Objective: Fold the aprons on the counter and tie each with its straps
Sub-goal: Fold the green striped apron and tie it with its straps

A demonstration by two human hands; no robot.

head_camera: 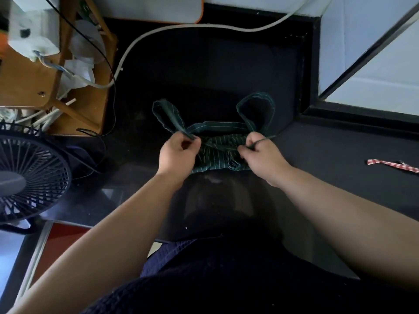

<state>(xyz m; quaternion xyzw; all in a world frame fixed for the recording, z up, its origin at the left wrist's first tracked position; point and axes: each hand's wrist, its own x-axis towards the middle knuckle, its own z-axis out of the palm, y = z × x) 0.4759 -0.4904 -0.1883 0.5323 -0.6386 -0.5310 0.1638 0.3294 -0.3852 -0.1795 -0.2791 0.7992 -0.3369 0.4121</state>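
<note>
So the green striped apron (215, 155) is already bundled up small, sitting on the black counter (328, 155) dead center of the frame, right between both hands. Left hand (176, 155) is closed, pinching one strap (172, 114) that loops up toward the upper left of the bundle. Right hand (260, 155) is closed too, pinching a thin strap end, with the other strap loop (258, 105) arching up just above it.

What could go wrong, imo: looks like a bow or knot being cinched, and the two loops are big and floppy. Pull unevenly and one loop could slip straight through, leaving a plain half knot that lets go. Pull too hard and the bundle might scrunch or unroll at the near edge, since nothing is pinning it down except the strap tension. The thin tail on the right looks easy to lose grip on as well.

Orientation: the bundle's long axis runs left to right across the frame, and both strap loops point away from the person, toward the top of the frame.

There's a red checked strap (392, 165) lying at the right edge, well apart from this, I'd guess from another apron.
</note>
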